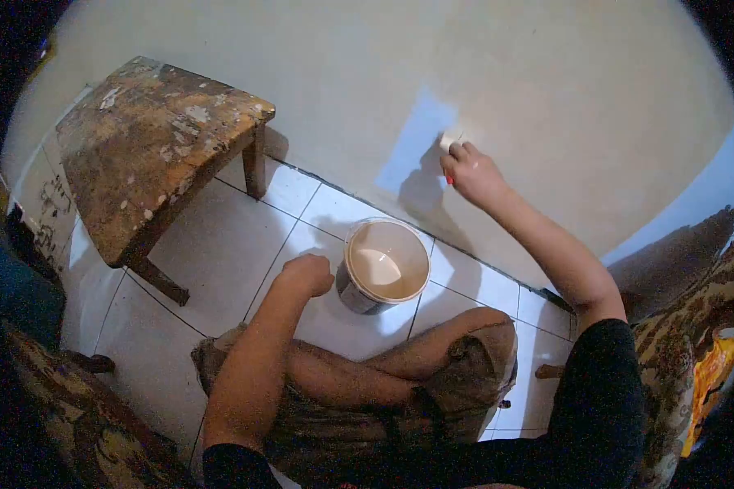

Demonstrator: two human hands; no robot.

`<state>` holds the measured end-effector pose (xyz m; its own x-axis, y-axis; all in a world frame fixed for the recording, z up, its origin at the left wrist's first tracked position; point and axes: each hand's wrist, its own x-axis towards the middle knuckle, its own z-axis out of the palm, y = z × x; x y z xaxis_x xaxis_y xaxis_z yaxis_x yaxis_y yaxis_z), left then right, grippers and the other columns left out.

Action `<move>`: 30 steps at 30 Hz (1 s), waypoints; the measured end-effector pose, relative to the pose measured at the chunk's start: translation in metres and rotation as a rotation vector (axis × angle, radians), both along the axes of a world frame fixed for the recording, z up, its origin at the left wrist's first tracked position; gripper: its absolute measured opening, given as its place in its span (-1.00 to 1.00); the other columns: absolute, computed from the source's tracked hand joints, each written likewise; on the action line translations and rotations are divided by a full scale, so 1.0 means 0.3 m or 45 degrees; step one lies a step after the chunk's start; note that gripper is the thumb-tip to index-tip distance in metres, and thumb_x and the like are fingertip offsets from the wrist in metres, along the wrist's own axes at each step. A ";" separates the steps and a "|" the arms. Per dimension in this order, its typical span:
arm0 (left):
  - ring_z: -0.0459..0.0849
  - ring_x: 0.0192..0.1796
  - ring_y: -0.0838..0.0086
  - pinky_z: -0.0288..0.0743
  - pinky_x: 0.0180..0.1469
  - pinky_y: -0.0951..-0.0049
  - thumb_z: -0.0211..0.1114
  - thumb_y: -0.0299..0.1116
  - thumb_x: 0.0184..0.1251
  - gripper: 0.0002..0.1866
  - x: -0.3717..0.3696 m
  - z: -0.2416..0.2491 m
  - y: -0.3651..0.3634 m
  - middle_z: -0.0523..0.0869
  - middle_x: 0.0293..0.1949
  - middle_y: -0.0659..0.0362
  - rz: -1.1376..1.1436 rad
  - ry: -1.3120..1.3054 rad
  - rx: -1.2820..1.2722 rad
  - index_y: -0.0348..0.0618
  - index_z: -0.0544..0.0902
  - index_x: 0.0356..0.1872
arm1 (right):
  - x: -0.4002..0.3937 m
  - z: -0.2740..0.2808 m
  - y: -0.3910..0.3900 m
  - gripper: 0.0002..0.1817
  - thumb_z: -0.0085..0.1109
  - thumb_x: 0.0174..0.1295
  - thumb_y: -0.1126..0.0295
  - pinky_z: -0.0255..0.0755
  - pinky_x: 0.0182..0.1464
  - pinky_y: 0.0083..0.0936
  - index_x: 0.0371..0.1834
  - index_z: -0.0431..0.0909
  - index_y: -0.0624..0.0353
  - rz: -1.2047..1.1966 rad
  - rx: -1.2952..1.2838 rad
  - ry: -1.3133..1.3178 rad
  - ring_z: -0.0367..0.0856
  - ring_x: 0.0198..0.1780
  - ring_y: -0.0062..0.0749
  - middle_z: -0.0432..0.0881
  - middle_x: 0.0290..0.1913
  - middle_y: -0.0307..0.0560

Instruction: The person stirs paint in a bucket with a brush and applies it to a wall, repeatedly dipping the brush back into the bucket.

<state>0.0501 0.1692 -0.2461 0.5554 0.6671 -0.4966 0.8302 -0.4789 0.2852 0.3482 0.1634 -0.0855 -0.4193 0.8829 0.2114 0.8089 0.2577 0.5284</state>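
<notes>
My right hand (475,175) is closed around a paintbrush (452,140), its pale bristles against the wall and a bit of red showing beneath my fingers. Around the brush the wall (579,106) is cream, with a paler bluish-white patch (416,134) just to its left. On the floor in front of my crossed legs stands a paint bucket (352,281), with cream paint (381,269) inside. My left hand (308,275) is curled into a fist just left of the bucket, with nothing seen sticking out of it.
A worn, paint-spotted wooden stool (163,134) stands at the left by the wall. White tiles (228,244) cover the floor. Patterned upholstered furniture (661,367) is close on my right, with more at the lower left. Something orange (714,383) lies at the right edge.
</notes>
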 end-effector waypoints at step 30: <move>0.59 -0.04 0.10 0.44 0.03 0.17 0.10 -0.14 0.21 -0.63 0.004 -0.028 0.002 0.63 -0.11 -0.06 -0.038 0.021 0.011 -0.25 0.63 -0.21 | 0.110 0.480 -0.020 -0.83 0.15 0.01 0.48 0.45 -0.26 -0.24 -0.28 0.53 0.11 0.085 0.611 0.233 0.52 -0.22 -0.05 0.51 -0.29 -0.04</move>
